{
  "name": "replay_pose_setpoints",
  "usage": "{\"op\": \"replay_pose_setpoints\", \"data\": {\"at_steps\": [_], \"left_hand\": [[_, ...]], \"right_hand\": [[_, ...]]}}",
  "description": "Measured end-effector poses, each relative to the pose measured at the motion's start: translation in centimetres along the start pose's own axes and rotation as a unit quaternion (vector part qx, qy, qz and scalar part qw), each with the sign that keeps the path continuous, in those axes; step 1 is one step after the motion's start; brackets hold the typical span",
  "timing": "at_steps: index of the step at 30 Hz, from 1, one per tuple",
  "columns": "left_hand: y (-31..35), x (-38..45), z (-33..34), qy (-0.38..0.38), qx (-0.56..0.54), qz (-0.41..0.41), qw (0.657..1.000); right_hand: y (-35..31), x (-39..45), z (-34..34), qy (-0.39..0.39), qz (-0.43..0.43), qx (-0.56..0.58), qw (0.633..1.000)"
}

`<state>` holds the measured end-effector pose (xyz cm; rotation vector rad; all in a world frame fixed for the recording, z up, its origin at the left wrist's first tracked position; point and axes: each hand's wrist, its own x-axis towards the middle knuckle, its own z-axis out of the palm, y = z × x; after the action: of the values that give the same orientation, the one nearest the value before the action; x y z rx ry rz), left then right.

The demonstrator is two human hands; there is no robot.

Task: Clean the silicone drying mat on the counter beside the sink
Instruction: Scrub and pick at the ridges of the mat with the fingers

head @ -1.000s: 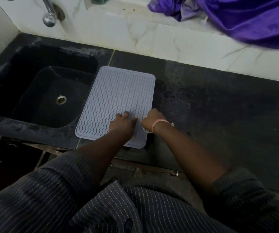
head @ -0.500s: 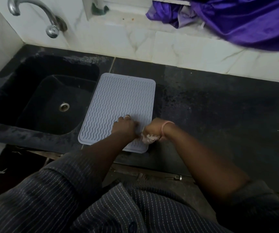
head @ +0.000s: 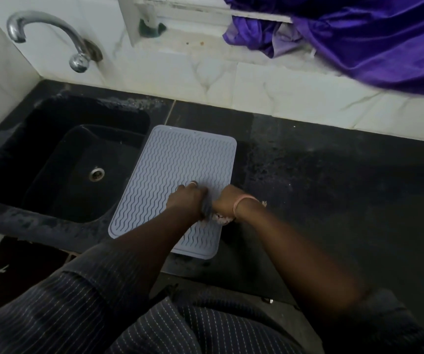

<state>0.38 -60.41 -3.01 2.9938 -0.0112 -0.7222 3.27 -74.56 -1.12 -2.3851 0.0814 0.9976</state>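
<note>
A grey silicone drying mat with wavy ridges lies flat on the black counter, right beside the sink. My left hand rests on the mat's near middle, knuckles up, and presses down on it. Close beside it, my right hand grips a whitish cloth at the mat's right edge. Most of the cloth is hidden under that hand. A pink band circles the right wrist.
The black sink with its drain lies left of the mat, under a chrome tap. Black counter stretches to the right. A purple cloth hangs over the white tiled ledge at the back.
My head has tilted up, so the tap and ledge show. My right hand has drawn the cloth slightly toward me along the mat's right edge. The left hand stays on the mat.
</note>
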Motion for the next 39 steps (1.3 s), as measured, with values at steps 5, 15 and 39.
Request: {"op": "replay_pose_setpoints", "data": {"at_steps": [5,15,39], "left_hand": [[1.2,1.7,-0.7,0.05,0.007,-0.015,0.999],[2.0,4.0,-1.7,-0.035,0.016,-0.033,0.999],[1.5,10.7,-5.6,-0.055,0.032,0.029,0.998]], "right_hand": [[-1.0,3.5,-3.1,0.131,-0.019,0.026,0.991],[-0.8,3.3,-3.3,0.046,-0.028,-0.095,0.994],[-2.5,7.3,-8.4,-0.038,0.03,0.025,0.999]]}}
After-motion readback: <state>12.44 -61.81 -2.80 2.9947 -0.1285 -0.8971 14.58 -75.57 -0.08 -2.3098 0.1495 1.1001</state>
